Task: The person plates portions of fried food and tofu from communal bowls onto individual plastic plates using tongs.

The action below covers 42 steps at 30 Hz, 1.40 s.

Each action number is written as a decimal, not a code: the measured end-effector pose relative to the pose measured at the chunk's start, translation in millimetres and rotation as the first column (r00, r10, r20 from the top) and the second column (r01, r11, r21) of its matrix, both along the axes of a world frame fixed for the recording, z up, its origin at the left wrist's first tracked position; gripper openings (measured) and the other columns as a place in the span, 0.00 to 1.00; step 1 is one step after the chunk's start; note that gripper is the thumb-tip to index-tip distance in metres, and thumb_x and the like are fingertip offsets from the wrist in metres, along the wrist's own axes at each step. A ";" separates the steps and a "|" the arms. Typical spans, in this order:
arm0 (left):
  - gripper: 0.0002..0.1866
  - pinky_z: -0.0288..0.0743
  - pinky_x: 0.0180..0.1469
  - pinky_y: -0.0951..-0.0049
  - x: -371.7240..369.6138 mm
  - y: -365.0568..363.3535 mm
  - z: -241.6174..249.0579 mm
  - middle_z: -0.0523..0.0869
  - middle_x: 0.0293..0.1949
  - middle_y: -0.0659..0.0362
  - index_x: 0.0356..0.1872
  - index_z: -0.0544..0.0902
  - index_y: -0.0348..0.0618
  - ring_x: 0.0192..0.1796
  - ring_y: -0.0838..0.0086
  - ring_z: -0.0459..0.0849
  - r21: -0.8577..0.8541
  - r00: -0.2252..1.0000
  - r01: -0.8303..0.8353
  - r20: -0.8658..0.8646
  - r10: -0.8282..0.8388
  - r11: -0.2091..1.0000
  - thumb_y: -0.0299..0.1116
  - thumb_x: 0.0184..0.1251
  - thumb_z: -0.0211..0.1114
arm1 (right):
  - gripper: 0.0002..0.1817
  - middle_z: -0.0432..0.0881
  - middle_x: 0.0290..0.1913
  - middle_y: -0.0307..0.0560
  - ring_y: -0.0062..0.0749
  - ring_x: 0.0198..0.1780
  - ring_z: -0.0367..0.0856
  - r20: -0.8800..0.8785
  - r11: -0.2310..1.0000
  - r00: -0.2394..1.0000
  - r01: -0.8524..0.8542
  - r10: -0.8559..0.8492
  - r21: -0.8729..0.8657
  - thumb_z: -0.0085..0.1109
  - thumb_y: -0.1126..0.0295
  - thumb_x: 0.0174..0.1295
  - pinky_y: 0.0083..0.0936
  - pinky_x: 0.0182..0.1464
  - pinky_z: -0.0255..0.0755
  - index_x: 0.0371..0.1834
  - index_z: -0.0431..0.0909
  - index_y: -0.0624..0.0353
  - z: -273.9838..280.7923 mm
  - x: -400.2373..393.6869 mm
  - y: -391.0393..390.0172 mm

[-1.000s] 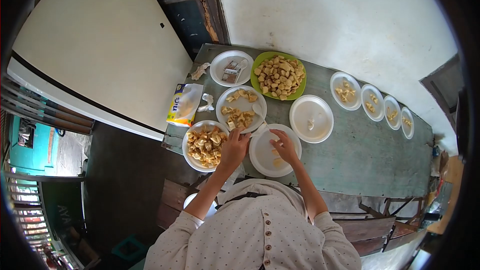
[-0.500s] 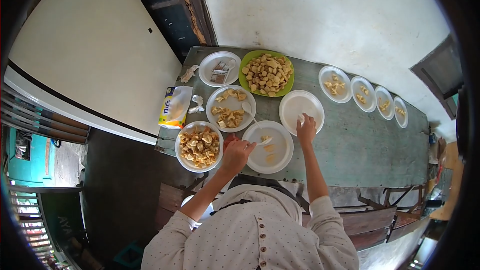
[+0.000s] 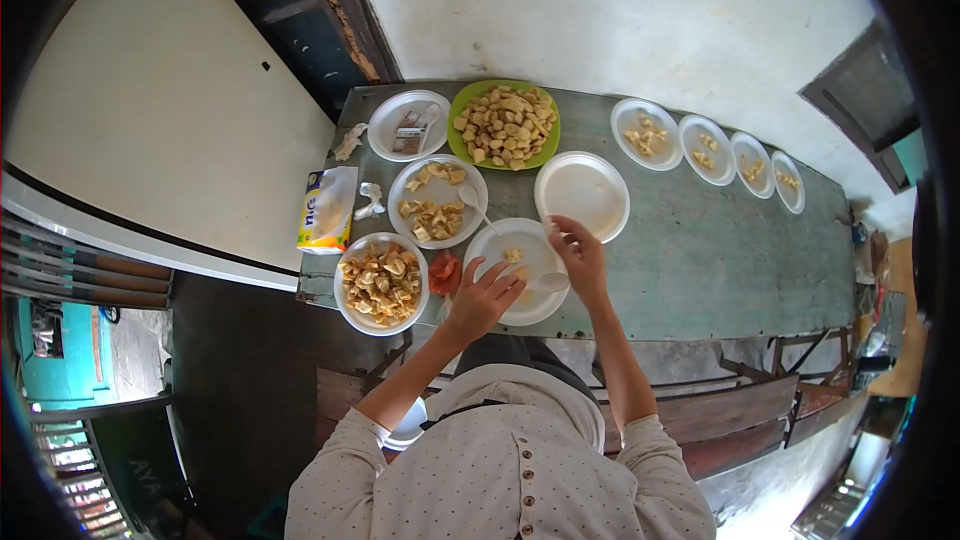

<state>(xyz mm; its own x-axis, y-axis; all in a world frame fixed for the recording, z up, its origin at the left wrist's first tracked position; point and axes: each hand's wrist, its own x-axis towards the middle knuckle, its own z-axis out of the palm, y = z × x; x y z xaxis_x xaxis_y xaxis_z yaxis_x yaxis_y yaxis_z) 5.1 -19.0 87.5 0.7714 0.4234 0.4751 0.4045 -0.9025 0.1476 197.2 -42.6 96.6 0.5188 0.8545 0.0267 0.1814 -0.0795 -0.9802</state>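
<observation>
My left hand (image 3: 483, 300) reaches over the left edge of the near white plate (image 3: 508, 314). Its outer fingers are spread, and a white plastic spoon (image 3: 548, 283) extends from beside the thumb; the handle is mostly hidden by the hand. Small pale food pieces (image 3: 513, 254) lie on that plate. My right hand (image 3: 580, 258) hovers at the plate's upper right rim, thumb and fingertips drawn together; whatever is between them is too small to make out. Just beyond is a bare white plate (image 3: 585, 195). Something red (image 3: 444, 272) lies beside my left hand.
A plate of browned food pieces (image 3: 381, 285) sits at left, below a plate with pale pieces and a second spoon (image 3: 474, 202). Behind are a green plate of tan chunks (image 3: 506, 126) and a plate with packets (image 3: 412, 130). Several portioned plates (image 3: 646, 135) line the wall.
My right hand has moved left from the bare plate to the near plate's rim. My left hand and its spoon have shifted right across the near plate, and its fingers have spread. The view has shifted slightly.
</observation>
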 end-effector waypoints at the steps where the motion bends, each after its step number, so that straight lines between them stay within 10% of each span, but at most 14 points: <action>1: 0.11 0.58 0.55 0.55 2.9 -2.0 -0.2 0.80 0.38 0.67 0.35 0.82 0.53 0.50 0.73 0.75 -0.004 1.000 0.010 0.002 -0.010 1.000 0.29 0.47 0.60 | 0.15 0.80 0.34 0.42 0.22 0.29 0.72 0.033 0.995 0.994 -0.102 0.101 0.008 0.58 0.74 0.51 0.20 0.33 0.67 0.45 0.78 0.56 12.7 -6.7 -7.4; 18: 0.10 0.44 0.63 0.52 26.3 -20.9 -0.5 0.80 0.41 0.64 0.36 0.80 0.47 0.45 0.75 0.77 -0.047 0.995 0.090 -0.046 -0.092 0.995 0.34 0.51 0.59 | 0.13 0.80 0.29 0.45 0.32 0.29 0.73 0.395 0.951 0.899 -0.267 0.189 0.153 0.60 0.77 0.47 0.24 0.34 0.67 0.39 0.79 0.58 41.4 -40.1 -46.7; 25: 0.09 0.43 0.63 0.49 21.0 -24.2 -0.5 0.80 0.42 0.63 0.34 0.81 0.50 0.45 0.74 0.78 -0.023 0.994 0.103 -0.040 -0.104 0.994 0.34 0.51 0.58 | 0.13 0.80 0.29 0.45 0.30 0.28 0.72 0.101 0.965 0.962 -0.259 0.253 0.046 0.61 0.75 0.47 0.23 0.33 0.66 0.40 0.79 0.57 49.5 -42.2 -47.1; 34: 0.10 0.42 0.63 0.47 19.8 -24.5 -8.4 0.79 0.44 0.61 0.37 0.81 0.48 0.54 0.74 0.73 -0.083 0.990 0.077 -0.116 -0.086 0.994 0.33 0.52 0.58 | 0.12 0.80 0.29 0.45 0.30 0.28 0.71 0.532 0.968 0.830 -0.240 0.168 0.069 0.60 0.75 0.49 0.23 0.32 0.64 0.38 0.76 0.57 35.7 -53.5 -45.8; 37: 0.09 0.43 0.63 0.47 20.5 -23.5 -12.5 0.79 0.45 0.61 0.35 0.81 0.47 0.55 0.74 0.72 -0.156 0.995 0.094 0.056 -0.086 0.983 0.32 0.53 0.57 | 0.10 0.80 0.28 0.43 0.25 0.28 0.73 0.318 0.952 0.908 -0.304 0.274 0.046 0.59 0.74 0.50 0.20 0.32 0.63 0.37 0.75 0.58 35.9 -56.1 -46.3; 42: 0.15 0.43 0.63 0.46 10.9 -7.2 -15.8 0.76 0.49 0.61 0.43 0.77 0.50 0.60 0.67 0.68 -0.102 0.980 0.080 -0.172 -0.096 0.992 0.32 0.52 0.58 | 0.09 0.79 0.30 0.38 0.14 0.33 0.75 -0.010 0.988 0.999 -0.039 0.041 0.148 0.60 0.73 0.51 0.15 0.34 0.61 0.36 0.75 0.60 21.2 -26.0 -25.8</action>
<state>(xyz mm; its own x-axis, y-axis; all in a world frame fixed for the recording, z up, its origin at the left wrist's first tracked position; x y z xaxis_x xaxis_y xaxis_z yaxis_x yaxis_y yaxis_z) 15.9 -26.2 71.7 0.8756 0.3863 0.2900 0.3513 -0.9213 0.1668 171.3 -68.3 117.8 0.4851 0.8618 0.1482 0.1689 0.0740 -0.9829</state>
